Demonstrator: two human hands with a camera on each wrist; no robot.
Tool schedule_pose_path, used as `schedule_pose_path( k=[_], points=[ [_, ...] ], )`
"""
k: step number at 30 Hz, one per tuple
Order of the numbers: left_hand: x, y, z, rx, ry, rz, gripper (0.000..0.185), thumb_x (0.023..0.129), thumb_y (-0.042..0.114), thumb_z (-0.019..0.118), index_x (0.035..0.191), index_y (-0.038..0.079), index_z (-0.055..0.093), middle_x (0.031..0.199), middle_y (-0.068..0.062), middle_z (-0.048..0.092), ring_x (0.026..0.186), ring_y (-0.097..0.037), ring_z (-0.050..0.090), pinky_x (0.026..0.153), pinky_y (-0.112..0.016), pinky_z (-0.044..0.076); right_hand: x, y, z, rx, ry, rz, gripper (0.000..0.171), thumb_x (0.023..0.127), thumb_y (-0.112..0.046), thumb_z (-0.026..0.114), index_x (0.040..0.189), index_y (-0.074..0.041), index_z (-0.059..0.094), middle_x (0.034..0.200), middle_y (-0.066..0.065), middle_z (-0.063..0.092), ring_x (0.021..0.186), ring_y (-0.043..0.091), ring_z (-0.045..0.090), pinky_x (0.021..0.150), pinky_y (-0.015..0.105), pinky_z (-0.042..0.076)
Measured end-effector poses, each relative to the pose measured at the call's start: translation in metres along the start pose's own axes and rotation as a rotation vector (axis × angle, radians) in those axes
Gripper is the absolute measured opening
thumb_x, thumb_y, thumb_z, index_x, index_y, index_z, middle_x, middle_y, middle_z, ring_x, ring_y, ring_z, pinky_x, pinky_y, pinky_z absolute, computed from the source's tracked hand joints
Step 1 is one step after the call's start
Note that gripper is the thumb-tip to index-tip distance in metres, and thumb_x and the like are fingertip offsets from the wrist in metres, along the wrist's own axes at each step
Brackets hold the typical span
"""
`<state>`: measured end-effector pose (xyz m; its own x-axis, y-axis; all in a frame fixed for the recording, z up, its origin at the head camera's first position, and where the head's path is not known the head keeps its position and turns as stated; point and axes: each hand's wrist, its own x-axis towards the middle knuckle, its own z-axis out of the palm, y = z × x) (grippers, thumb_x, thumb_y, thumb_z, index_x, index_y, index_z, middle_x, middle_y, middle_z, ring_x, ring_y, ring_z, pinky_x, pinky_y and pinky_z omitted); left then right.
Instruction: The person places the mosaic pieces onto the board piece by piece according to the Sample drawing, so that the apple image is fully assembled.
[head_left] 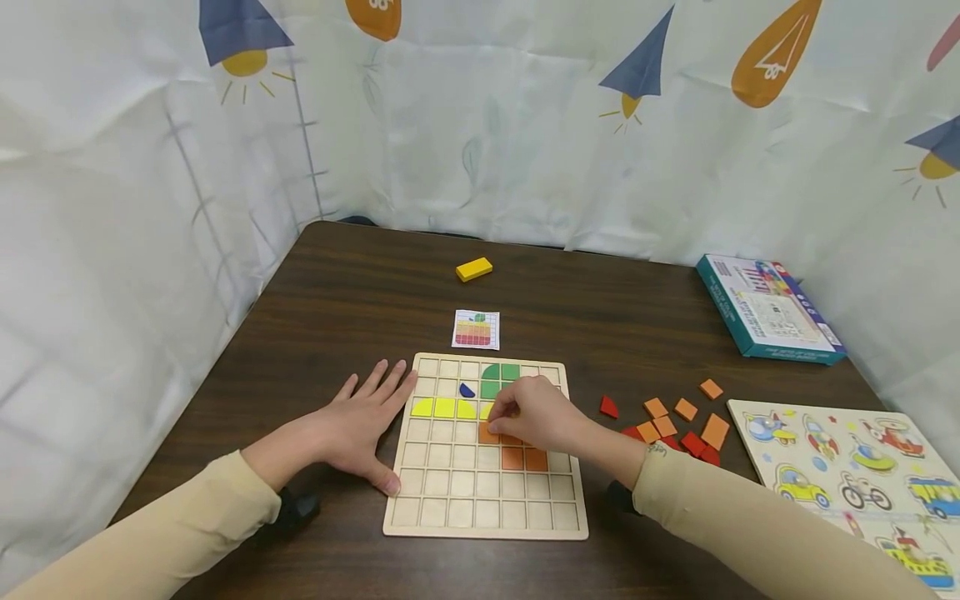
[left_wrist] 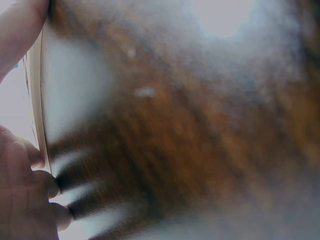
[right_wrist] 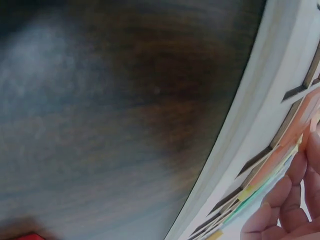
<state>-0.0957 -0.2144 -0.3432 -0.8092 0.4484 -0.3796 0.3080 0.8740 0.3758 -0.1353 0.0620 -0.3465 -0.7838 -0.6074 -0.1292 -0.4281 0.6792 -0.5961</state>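
Note:
A wooden grid board (head_left: pixel 486 532) lies on the table, holding green pieces (head_left: pixel 491 380), yellow pieces (head_left: pixel 444 407) and orange square tiles (head_left: pixel 525 459). A small blue piece (head_left: pixel 467 389) sits in its upper part. My left hand (head_left: pixel 352 429) is spread flat on the table along the board's left side, its thumb on the lower edge and its fingertips near the upper corner. Over the board's middle, my right hand (head_left: pixel 542 414) pinches an orange square tile (head_left: pixel 488 434) at a cell under the yellow row. In the right wrist view, orange shows at those fingertips (right_wrist: pixel 295 165).
Loose orange tiles (head_left: pixel 686 408) and red pieces (head_left: pixel 609 407) lie right of the board, beside a picture puzzle board (head_left: pixel 817 497). Behind the grid board are a printed pattern card (head_left: pixel 476 330) and a yellow block (head_left: pixel 474 269). A box (head_left: pixel 771 310) stands back right.

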Motion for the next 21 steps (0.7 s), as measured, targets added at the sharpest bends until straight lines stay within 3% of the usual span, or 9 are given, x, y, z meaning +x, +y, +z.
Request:
schedule_pose_path(
  k=[11, 15, 21],
  points=[
    [0.000, 0.001, 0.002, 0.004, 0.002, -0.007, 0.147, 0.060, 0.069, 0.087, 0.164, 0.002, 0.008, 0.171, -0.025, 0.000, 0.156, -0.052, -0.003, 0.116, -0.078, 0.003, -0.003, 0.004, 0.002, -0.051, 0.033, -0.020, 0.005, 0.086, -0.018, 0.084, 0.085, -0.016, 0.080, 0.078, -0.010, 0.072, 0.075, 0.008, 0.057, 0.069, 0.023, 0.049],
    [0.001, 0.001, 0.003, 0.003, 0.001, -0.008, 0.147, 0.060, 0.069, 0.087, 0.164, 0.002, 0.008, 0.171, -0.024, 0.000, 0.156, -0.052, -0.003, 0.116, -0.078, 0.003, -0.012, 0.014, -0.010, -0.036, 0.045, 0.003, 0.005, 0.088, -0.018, 0.082, 0.089, -0.015, 0.078, 0.081, -0.009, 0.070, 0.075, 0.008, 0.056, 0.070, 0.022, 0.050],
    [0.000, 0.000, 0.001, 0.001, 0.005, -0.001, 0.147, 0.061, 0.069, 0.087, 0.164, 0.001, 0.007, 0.171, -0.025, -0.001, 0.156, -0.052, -0.003, 0.116, -0.078, 0.003, -0.034, 0.050, -0.040, -0.029, 0.092, 0.077, 0.005, 0.089, -0.010, 0.079, 0.092, -0.013, 0.077, 0.083, -0.005, 0.071, 0.073, 0.009, 0.056, 0.066, 0.024, 0.049]
  ],
)
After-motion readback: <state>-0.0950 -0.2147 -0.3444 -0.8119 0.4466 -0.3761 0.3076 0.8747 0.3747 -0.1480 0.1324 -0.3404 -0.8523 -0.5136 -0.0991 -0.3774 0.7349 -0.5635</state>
